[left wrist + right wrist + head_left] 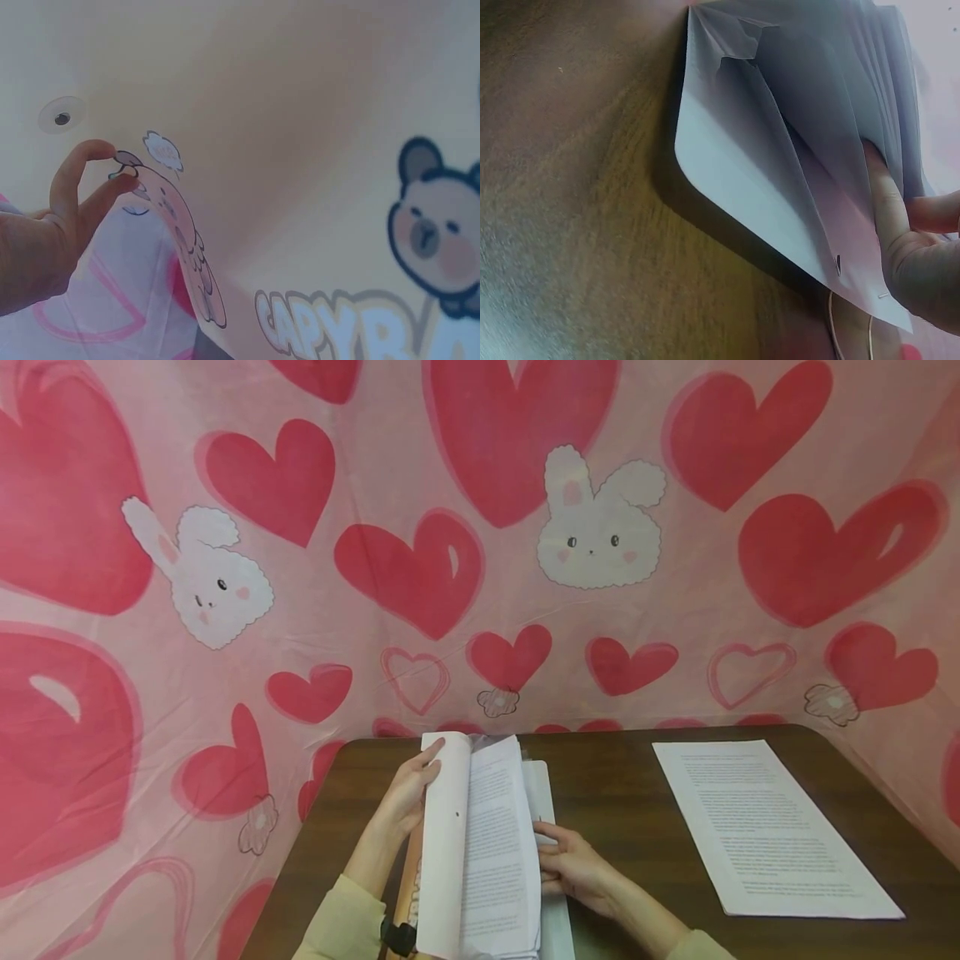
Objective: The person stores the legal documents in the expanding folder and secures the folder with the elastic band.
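The folder point(557, 922) lies open on the table point(615, 793), its long axis running near to far, between the left grip point(405, 793), pinching its raised cover point(444, 868), and the right grip point(576, 867), nearer the papers point(495, 827) inside and pinching their right edge.

The bench point(622, 777) stands in front of a backdrop cloth point(592, 618), which runs behind it and along its left side. Left of the bench's middle lies a document folder point(557, 910), its cover point(444, 877) raised on the left. The left grip point(408, 793) pinches the cover's far left edge; a wristband point(397, 937) sits beside the near part of that edge. Right of the cover, in the folder, lies a stack of sheets point(491, 835). The right grip point(573, 864) is at the stack's right edge, one finger between sheets. Well apart, on the bench's right, lies a printed document point(772, 835).
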`<state>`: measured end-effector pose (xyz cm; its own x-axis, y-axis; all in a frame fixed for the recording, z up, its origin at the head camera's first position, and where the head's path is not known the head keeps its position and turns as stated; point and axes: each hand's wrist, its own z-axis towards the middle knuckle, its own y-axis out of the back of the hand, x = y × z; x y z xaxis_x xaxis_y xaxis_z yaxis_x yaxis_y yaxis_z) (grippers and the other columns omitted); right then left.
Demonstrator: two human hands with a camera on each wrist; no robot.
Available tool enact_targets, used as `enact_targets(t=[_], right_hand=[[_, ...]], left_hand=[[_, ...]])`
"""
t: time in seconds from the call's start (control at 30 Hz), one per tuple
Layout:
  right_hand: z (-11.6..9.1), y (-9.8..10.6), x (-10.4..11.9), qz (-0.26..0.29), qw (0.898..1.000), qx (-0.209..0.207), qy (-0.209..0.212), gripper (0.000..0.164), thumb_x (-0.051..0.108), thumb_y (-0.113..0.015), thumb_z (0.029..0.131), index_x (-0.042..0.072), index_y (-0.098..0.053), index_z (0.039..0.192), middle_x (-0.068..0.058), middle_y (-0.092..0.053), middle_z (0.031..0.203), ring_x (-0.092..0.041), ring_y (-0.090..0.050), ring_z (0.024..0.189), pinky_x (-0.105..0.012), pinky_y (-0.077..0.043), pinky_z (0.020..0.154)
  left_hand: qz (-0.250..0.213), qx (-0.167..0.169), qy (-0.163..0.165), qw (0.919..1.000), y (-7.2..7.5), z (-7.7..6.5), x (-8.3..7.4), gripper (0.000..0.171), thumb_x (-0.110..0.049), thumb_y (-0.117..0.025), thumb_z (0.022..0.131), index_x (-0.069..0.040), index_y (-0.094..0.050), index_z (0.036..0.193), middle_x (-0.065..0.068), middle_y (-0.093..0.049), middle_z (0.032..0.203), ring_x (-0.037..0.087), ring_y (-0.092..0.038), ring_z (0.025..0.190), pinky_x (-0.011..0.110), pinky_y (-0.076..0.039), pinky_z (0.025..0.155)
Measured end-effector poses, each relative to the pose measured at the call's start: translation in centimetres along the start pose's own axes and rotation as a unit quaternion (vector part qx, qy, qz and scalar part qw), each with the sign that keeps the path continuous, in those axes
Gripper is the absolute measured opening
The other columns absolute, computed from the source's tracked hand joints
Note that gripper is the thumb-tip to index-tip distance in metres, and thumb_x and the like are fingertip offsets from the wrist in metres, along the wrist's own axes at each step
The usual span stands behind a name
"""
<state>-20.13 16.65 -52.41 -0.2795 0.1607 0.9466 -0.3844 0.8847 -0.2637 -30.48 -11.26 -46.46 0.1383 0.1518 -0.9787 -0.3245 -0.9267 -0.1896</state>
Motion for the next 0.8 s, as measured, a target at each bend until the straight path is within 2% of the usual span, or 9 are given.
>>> enact_targets(t=[0.17,0.37,0.47,0.6,0.8], right_hand=[[0.0,-0.2,-0.3,-0.007,1.000,-0.006,-0.001,0.071,0.004,-0.061,0.110,-0.014,-0.021,0.167,-0.030,-0.071,0.141,-0.025,-0.078,0.112,-0.047,-0.067,0.094],[-0.4,0.1,-0.2,-0.017,1.000,-0.011,-0.003,0.073,0.005,-0.062,0.109,-0.016,-0.022,0.166,-0.029,-0.073,0.140,-0.024,-0.079,0.108,-0.043,-0.068,0.091],[-0.9,0.8,0.2,-0.026,1.000,-0.012,-0.006,0.071,0.010,-0.063,0.110,-0.015,-0.026,0.165,-0.026,-0.076,0.134,-0.022,-0.081,0.103,-0.042,-0.069,0.090],[-1.8,2.1,1.0,-0.028,1.000,-0.002,-0.003,0.064,0.014,-0.063,0.112,-0.013,-0.036,0.163,-0.024,-0.076,0.136,-0.021,-0.083,0.098,-0.043,-0.068,0.094],[-2.9,4.1,1.6,-0.023,0.999,0.019,0.019,0.063,0.014,-0.059,0.114,-0.017,-0.034,0.162,-0.026,-0.071,0.143,-0.027,-0.083,0.108,-0.045,-0.066,0.101]], left_hand=[[0.000,0.004,0.002,1.0000,0.0,-0.1,0.0,0.059,-0.011,-0.033,0.119,-0.004,-0.018,0.176,0.030,-0.026,0.177,0.002,-0.064,0.112,0.016,-0.060,0.093],[0.000,0.005,0.003,1.0000,0.3,-0.1,0.0,0.059,-0.011,-0.034,0.119,-0.005,-0.019,0.176,0.031,-0.026,0.177,0.000,-0.066,0.109,0.016,-0.060,0.092],[0.002,0.005,0.007,1.0000,0.4,-0.1,0.0,0.059,-0.011,-0.034,0.119,-0.006,-0.020,0.176,0.029,-0.027,0.177,0.000,-0.067,0.107,0.016,-0.060,0.091],[0.002,0.006,0.007,1.0000,0.5,-0.1,0.0,0.059,-0.011,-0.034,0.119,-0.007,-0.020,0.176,0.030,-0.028,0.176,0.000,-0.067,0.107,0.016,-0.060,0.091],[-0.004,0.005,0.004,1.0000,0.4,-0.1,0.2,0.059,-0.012,-0.034,0.119,-0.006,-0.020,0.176,0.031,-0.031,0.174,0.000,-0.069,0.106,0.017,-0.061,0.091]])
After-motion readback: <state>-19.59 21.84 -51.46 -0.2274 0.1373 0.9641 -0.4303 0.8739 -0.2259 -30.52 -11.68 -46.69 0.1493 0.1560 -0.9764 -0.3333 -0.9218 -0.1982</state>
